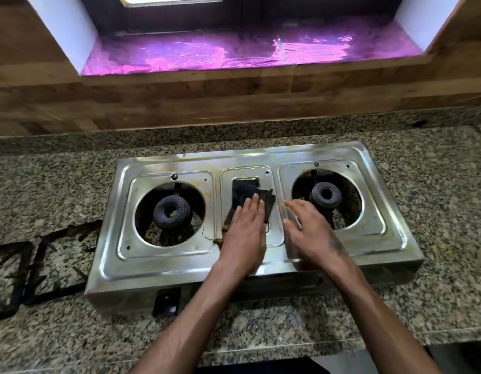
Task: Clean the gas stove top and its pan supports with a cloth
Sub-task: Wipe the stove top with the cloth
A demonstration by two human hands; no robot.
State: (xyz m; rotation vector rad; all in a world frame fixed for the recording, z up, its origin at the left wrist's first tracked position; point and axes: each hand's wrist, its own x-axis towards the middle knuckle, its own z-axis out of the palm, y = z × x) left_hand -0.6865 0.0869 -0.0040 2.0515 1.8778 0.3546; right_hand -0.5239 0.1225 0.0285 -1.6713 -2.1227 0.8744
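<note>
The dark cloth [251,197] lies on the stove's [180,268] middle panel, pressed flat under the left hand [243,233]; the right hand [312,233] rests open just beside it. Pan supports [31,268] sit at the desk's [58,168] left edge.

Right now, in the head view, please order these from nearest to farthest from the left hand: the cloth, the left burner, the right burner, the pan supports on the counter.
1. Cloth: under the left hand, on the stove's centre panel.
2. Left burner: just left of the hand.
3. Right burner: right, beyond the right hand.
4. Pan supports: far left, on the counter.
</note>
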